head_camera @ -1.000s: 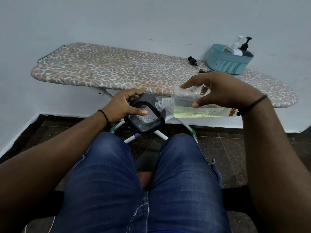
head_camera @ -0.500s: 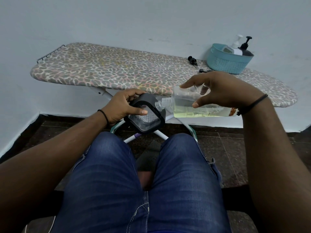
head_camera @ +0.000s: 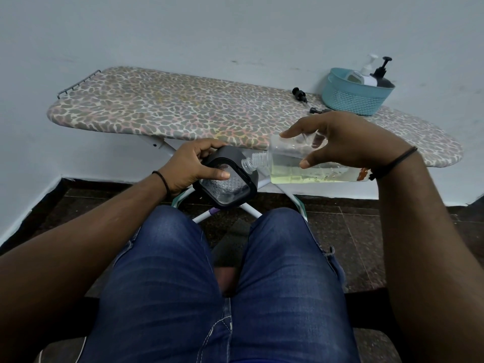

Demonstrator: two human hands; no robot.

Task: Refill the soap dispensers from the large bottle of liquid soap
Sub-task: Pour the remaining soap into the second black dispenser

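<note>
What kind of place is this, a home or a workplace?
Probably a room in a home, perhaps a laundry corner: an ironing board stands against a plain wall, a basket of pump bottles sits on it, and the floor is dark tile.

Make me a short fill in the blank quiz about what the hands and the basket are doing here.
The right hand holds the clear bottle tipped toward the ____ dispenser.
The left hand holds the ____.
The blue basket sits on the ____ board.

Missing: black; dispenser; ironing
</note>
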